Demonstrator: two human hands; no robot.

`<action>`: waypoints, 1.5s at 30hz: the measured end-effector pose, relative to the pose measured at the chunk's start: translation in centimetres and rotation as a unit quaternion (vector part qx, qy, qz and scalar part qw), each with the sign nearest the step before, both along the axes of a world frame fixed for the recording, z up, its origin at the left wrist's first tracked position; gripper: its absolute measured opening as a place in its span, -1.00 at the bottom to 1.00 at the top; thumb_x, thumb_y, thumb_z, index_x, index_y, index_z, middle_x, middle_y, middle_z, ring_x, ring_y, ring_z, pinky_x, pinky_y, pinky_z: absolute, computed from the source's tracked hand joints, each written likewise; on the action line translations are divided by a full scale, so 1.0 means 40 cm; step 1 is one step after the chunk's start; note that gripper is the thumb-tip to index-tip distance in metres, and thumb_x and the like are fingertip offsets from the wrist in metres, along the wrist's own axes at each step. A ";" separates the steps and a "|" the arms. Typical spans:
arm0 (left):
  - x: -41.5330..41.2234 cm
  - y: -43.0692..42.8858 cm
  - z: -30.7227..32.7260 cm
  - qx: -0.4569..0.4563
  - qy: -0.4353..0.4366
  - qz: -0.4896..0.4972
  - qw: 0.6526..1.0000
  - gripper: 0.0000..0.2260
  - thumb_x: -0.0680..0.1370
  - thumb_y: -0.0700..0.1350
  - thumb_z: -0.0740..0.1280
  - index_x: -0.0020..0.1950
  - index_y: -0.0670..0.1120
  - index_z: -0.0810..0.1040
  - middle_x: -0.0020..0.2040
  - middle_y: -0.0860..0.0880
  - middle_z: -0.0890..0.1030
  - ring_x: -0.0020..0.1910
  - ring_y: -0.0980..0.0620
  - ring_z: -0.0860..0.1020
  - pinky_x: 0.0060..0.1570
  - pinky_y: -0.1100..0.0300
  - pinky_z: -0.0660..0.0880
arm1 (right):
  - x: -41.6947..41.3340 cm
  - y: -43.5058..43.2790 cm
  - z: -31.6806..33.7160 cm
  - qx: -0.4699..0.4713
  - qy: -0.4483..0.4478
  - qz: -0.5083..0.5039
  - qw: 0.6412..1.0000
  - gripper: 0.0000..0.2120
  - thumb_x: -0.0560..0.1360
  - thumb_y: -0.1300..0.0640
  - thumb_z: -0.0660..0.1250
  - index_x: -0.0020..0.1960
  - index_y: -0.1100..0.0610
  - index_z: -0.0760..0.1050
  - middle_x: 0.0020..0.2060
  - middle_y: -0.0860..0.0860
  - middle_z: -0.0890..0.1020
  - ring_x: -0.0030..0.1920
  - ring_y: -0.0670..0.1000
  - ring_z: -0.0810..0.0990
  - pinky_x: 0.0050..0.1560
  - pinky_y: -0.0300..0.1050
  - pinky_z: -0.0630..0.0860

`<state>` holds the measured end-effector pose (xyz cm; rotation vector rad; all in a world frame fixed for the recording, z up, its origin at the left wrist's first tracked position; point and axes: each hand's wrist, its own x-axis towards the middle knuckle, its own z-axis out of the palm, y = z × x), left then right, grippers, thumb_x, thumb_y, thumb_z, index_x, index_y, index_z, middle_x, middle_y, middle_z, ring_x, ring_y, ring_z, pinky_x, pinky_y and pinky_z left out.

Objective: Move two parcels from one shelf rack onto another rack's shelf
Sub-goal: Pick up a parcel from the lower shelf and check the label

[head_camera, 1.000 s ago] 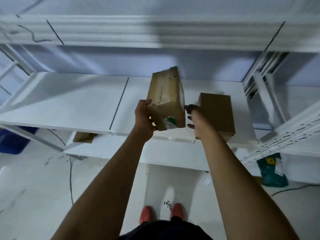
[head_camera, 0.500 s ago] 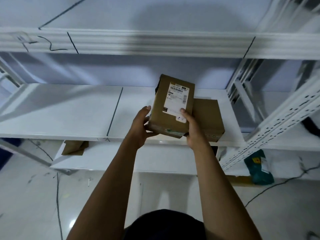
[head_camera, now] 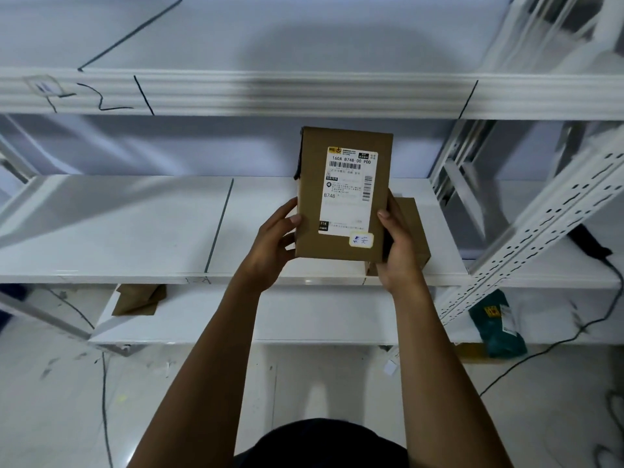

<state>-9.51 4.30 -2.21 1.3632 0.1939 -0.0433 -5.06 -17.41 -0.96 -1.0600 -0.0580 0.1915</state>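
At frame centre you hold the labelled parcel upright, long axis vertical, left hand and right hand clamping its lower sides; the second parcel lies on the shelf just behind, nearer your right hand.

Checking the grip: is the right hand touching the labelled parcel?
Touching. Head view shows the right hand wrapped on the parcel edge, thumb on its front.

Held box and right hand hide most of 2nd box. Label small print unreadable. Upper-right rack blurred, cut by edge.
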 end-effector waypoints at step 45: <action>-0.004 -0.018 0.020 -0.034 -0.030 -0.006 0.999 -0.32 0.57 0.11 0.34 0.67 -0.06 0.33 0.57 -0.22 0.50 0.55 -0.37 0.44 0.43 -0.30 0.46 | -0.010 -0.018 0.062 -0.027 -0.033 0.015 0.999 -0.64 0.64 0.26 0.24 0.33 -0.09 0.54 0.14 -0.11 0.76 0.18 -0.03 0.73 0.06 -0.05 0.68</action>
